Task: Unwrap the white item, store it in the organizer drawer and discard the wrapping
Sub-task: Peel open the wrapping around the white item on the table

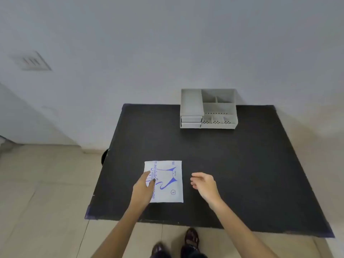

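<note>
A flat white packet (167, 181) with blue glove print lies near the front left of the black table (232, 164). My left hand (143, 189) rests on the packet's left edge, fingers laid flat on it. My right hand (203, 183) hovers just right of the packet, fingers loosely curled, holding nothing. A grey organizer (208, 108) stands at the far edge of the table, with two closed drawers (191, 121) on its left side and open compartments on the right.
A dark round object (104, 157) sits on the tiled floor by the table's left edge. My shoes (191, 239) are just below the table's front edge. A white wall runs behind the table.
</note>
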